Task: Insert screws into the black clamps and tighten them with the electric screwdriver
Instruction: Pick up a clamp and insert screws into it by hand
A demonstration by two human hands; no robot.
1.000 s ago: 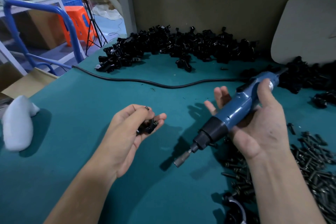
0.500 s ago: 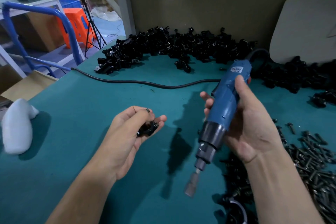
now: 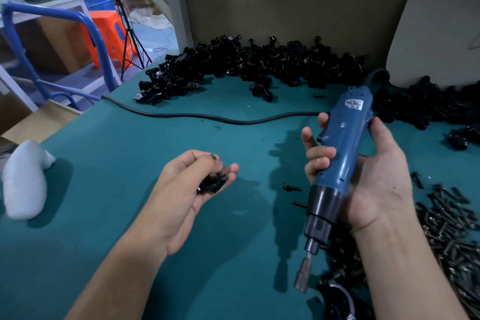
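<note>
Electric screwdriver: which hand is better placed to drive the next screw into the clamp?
Right. The right hand grips the electric screwdriver with its bit pointing down, while the left hand is busy holding a black clamp in its fingers, apart from the bit.

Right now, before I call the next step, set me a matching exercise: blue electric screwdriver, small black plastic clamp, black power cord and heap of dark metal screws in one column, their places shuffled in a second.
Things
1. blue electric screwdriver
2. small black plastic clamp
3. black power cord
4. heap of dark metal screws

Places
A. lying at the near right of the green table
B. pinched in the fingers of the left hand
C. gripped in the right hand, bit pointing down
D. stretched across the far part of the table

Pairs: 1-C, 2-B, 3-D, 4-A
</note>
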